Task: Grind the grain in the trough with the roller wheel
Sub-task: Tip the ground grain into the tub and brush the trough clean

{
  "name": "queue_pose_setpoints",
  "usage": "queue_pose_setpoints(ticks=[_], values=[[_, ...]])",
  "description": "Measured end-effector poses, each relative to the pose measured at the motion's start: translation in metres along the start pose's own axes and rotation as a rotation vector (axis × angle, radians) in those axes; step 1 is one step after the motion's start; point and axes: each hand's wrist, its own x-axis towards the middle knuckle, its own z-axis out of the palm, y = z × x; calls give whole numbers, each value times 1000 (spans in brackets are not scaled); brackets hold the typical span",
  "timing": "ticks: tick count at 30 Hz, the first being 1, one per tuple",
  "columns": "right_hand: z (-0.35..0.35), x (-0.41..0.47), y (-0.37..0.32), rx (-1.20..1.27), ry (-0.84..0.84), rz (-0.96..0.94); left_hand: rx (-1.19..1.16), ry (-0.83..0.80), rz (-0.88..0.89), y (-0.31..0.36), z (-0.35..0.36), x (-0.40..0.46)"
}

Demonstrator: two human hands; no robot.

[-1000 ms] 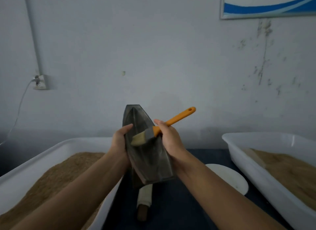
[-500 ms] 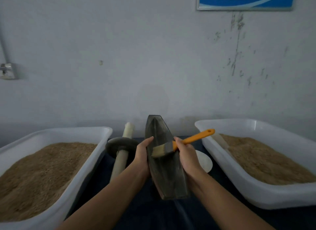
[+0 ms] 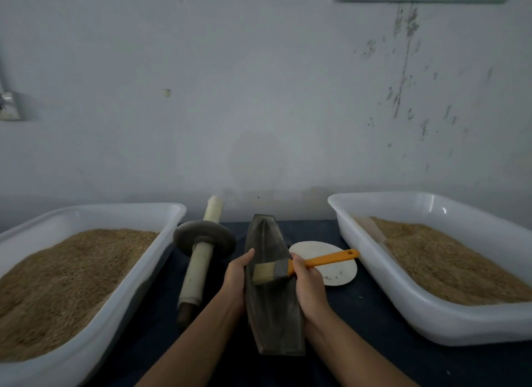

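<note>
Both hands are on the dark boat-shaped trough [image 3: 272, 294] mid-table, left hand [image 3: 237, 276] gripping its left edge, right hand [image 3: 306, 286] pinching an orange-handled brush [image 3: 305, 267] against it, while the roller wheel [image 3: 204, 240] lies just left, untouched.

From my remote seat I see two bare forearms reaching in from the bottom edge, no sleeves in view, ending in an ungloved left hand [image 3: 236, 274] and ungloved right hand [image 3: 310, 288].

two tubs [image 3: 86, 214] [image 3: 431, 202], one trough [image 3: 270, 309], one brush [image 3: 302, 267]
</note>
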Motion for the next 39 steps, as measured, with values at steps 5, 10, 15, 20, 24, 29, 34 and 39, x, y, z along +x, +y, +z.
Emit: queue_pose_setpoints(ticks=[5, 10, 15, 20, 24, 29, 34, 39], values=[[4, 4, 5, -40, 2, -8, 11, 1, 33, -1, -7, 4], [8, 8, 8, -128, -25, -173, 58, 19, 62, 0, -13, 4], [1, 11, 0, -42, -72, -115, 110, 64, 71, 4, -12, 5], [-18, 15, -21, -177, 90, -246, 315, 122, 220, 12, -10, -1], [-35, 13, -29, -256, 38, -428, 459, 122, 377, 19, -2, -9], [-57, 5, -30, -307, -3, -828, 837, 75, 552, 24, 10, -2], [-87, 8, -25, -1041, -25, -1169, 1242, -114, 629, 29, 31, 3], [-107, 15, -13, -1582, -40, -1285, 1320, -61, 633, 29, 34, 13]])
